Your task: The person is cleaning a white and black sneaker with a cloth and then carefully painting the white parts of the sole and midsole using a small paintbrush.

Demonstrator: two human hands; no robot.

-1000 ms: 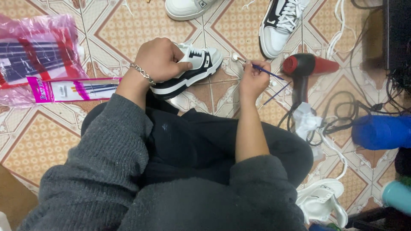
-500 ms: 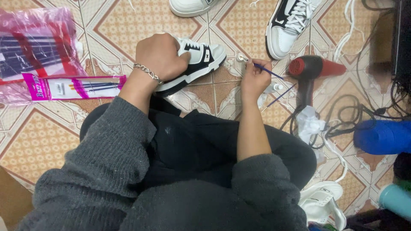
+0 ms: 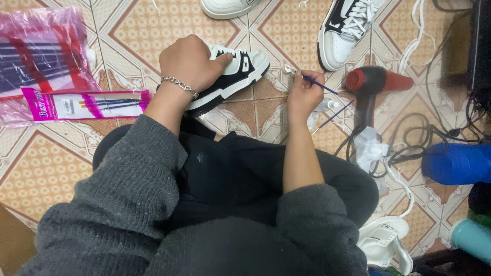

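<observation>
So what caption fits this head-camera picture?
Left hand grips a black-and-white sneaker; right hand holds a thin blue paintbrush.

Sneaker heel (image 3: 204, 102) under left hand (image 3: 190, 64); brush tip perhaps hidden (top shoe (image 3: 225, 6) cropped)

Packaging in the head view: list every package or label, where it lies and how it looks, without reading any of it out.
Brush pack: long, flat clear sleeve with a pink header card, on the tiles left of the left hand, thin brushes inside.
Plastic bag: crumpled pink-tinted wrap with red and dark stripes, at the upper left, just behind the brush pack.
No screens or signs show.
</observation>
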